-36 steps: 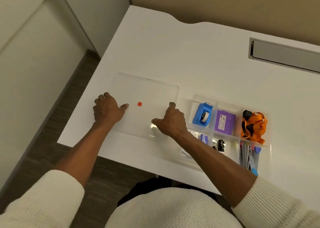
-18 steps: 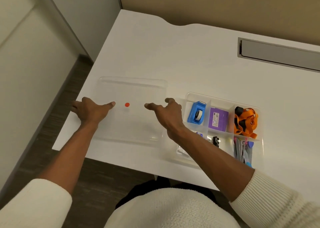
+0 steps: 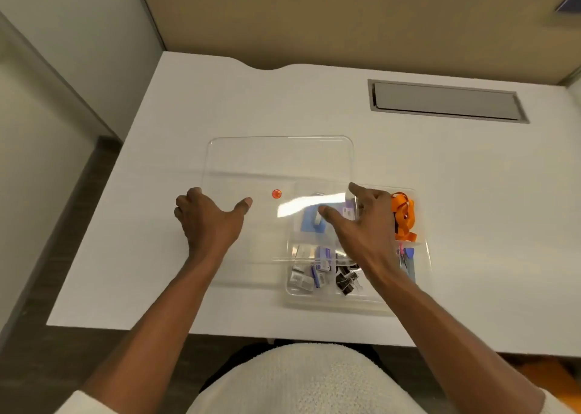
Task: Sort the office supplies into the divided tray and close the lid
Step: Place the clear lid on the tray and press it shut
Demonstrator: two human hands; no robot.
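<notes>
Clear lid held by both hands, partly over the divided tray.

On the white desk [image 3: 314, 105], the transparent lid [image 3: 279, 162] overlaps the left part of the divided tray [image 3: 423, 256], which holds an orange lanyard [image 3: 405, 215] and black binder clips [image 3: 345, 280]. The left hand [image 3: 209, 221] grips the lid's left edge, thumb on top; the right hand [image 3: 364, 221] pinches its right edge. A red dot [image 3: 276, 193] marks the lid.

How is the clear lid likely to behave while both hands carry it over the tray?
The clear lid looks thin, so probably light and slightly flexible. Its glossy glare suggests slipperiness. Held at opposite edges by left hand and right hand, it could tilt.
</notes>
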